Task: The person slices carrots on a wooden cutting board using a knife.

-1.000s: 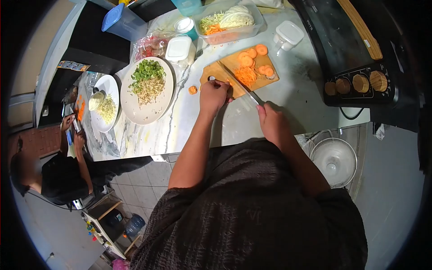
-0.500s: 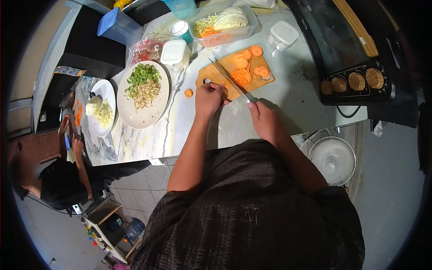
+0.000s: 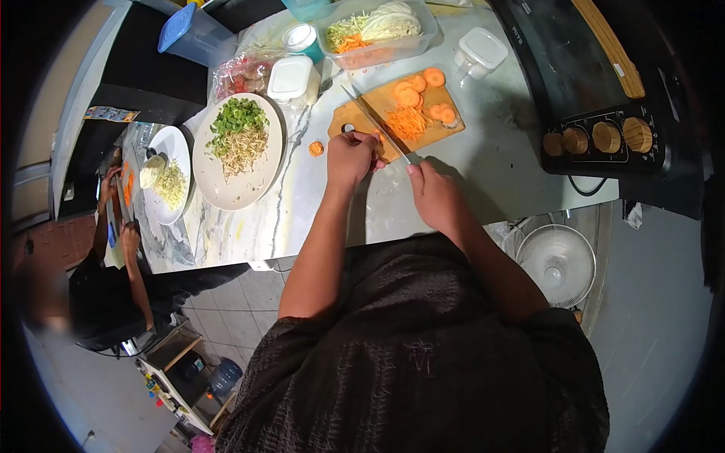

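Observation:
My right hand (image 3: 438, 198) is closed round the handle of a long kitchen knife (image 3: 370, 117). The blade slants up and left over the wooden cutting board (image 3: 346, 115). At the board's near edge, my left hand (image 3: 351, 160) is pinched beside the blade, with a bit of orange carrot (image 3: 380, 138) showing at its fingertips. Most of that piece is hidden by the fingers. Beyond the blade lie a heap of carrot shreds (image 3: 408, 125) and several round carrot slices (image 3: 408, 97). A carrot end (image 3: 316, 149) sits on the counter left of the board.
To the left are a round plate (image 3: 219, 198) of chopped greens and sprouts and an oval plate (image 3: 162, 214). Behind stand a clear tub (image 3: 377, 55) of vegetables and white-lidded containers (image 3: 291, 79). An oven (image 3: 578, 83) borders the right. A co-worker (image 3: 109, 294) cuts at far left.
My right hand and the knife handle have shifted slightly left, closer to my left hand. My left hand keeps its pinch at the board. The camera view has moved a little.

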A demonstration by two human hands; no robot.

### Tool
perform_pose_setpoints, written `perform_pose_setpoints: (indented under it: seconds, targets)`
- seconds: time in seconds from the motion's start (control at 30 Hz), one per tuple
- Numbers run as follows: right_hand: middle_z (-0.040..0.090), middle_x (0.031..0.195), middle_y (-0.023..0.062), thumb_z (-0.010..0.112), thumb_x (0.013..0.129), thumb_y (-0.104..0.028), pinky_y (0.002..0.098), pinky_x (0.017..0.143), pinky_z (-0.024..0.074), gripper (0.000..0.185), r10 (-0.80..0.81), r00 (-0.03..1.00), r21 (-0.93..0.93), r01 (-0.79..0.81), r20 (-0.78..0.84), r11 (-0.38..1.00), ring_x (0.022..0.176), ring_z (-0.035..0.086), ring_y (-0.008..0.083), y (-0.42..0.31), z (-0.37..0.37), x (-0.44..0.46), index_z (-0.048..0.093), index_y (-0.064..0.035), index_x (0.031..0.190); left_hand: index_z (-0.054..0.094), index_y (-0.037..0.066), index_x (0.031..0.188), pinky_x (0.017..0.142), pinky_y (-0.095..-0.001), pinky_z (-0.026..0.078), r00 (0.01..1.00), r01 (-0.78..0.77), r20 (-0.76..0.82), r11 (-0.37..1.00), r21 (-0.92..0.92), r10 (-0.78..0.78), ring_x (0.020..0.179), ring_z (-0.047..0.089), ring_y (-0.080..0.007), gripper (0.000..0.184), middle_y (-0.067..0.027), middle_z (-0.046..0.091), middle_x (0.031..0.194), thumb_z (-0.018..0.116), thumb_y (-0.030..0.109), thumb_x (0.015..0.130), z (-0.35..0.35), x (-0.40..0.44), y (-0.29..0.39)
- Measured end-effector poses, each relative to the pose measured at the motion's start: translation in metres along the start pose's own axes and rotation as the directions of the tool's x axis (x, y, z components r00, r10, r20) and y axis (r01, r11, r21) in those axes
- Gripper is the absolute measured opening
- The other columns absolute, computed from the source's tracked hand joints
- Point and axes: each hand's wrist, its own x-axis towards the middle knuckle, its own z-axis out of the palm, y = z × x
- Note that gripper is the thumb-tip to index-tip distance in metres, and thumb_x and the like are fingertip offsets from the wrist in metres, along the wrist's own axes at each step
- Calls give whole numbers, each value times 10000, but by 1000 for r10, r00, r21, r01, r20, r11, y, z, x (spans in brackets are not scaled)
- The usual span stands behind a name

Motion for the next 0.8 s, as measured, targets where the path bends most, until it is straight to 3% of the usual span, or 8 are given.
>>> perform_pose_setpoints:
  seconds: [0.53, 0.8]
  targets:
    - [625, 874, 293, 362, 1008, -368, 568, 787, 442, 395, 34, 999, -41, -35, -31, 999, 860, 571, 515, -11, 2, -5, 523, -7, 1004, 552, -33, 803, 442, -261, 469, 999, -30, 29, 999, -23, 30, 466, 582, -160, 213, -78, 573, 627, 646, 136, 891, 0, 0, -1]
    - [646, 820, 276, 376, 998, -361, 564, 744, 478, 368, 53, 997, -40, -55, -56, 998, 825, 620, 481, -21, 2, -12, 526, -25, 1006, 554, -49, 773, 432, -259, 485, 999, -50, 15, 998, -39, 50, 454, 542, -130, 215, -97, 593, 631, 626, 111, 898, 2, -1, -1]
